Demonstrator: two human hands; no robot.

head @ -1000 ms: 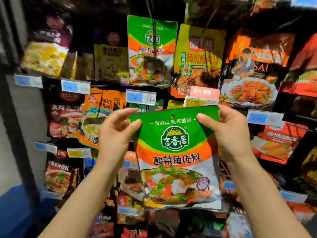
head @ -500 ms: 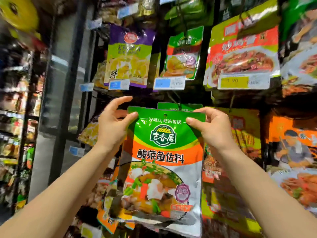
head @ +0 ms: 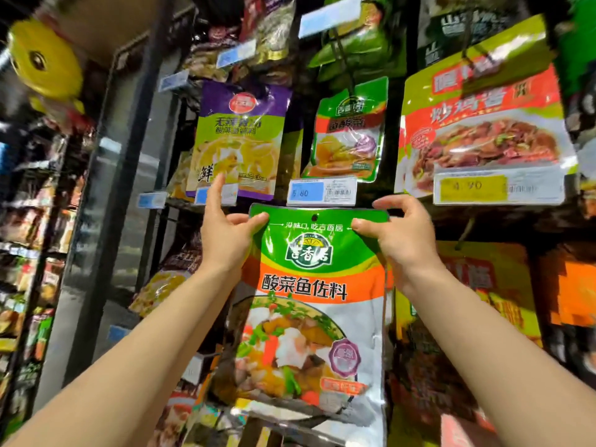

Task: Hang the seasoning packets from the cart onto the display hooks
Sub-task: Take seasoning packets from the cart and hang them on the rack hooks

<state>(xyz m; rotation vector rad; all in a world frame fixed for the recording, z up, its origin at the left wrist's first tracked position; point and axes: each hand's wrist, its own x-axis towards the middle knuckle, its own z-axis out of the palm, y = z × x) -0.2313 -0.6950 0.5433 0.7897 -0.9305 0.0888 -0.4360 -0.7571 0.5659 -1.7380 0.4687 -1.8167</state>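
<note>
A person holds a green-and-orange seasoning packet [head: 309, 301] up to a shop's hanging display, centre of the frame, each hand pinching one top corner. The left hand [head: 225, 233] grips the upper left corner between thumb and curled fingers, its forefinger standing free and pointing up toward the purple-topped packet [head: 240, 140] at upper centre-left; the right hand [head: 400, 233] pinches the upper right corner, thumb in front. The packet hangs upright with its long axis vertical, printed face toward the camera and top edge level, so it lies between the two hands and below them. The punched hole [head: 314, 217] sits midway along the top edge, about equally near either hand, and just below the blue price tag [head: 322, 191] at the front of a display hook [head: 342, 59] whose own small green packet [head: 350, 130] hangs above. The hook meant for this packet cannot be made out behind it; the next move likely turns on lining that hole with a hook tip.
</note>
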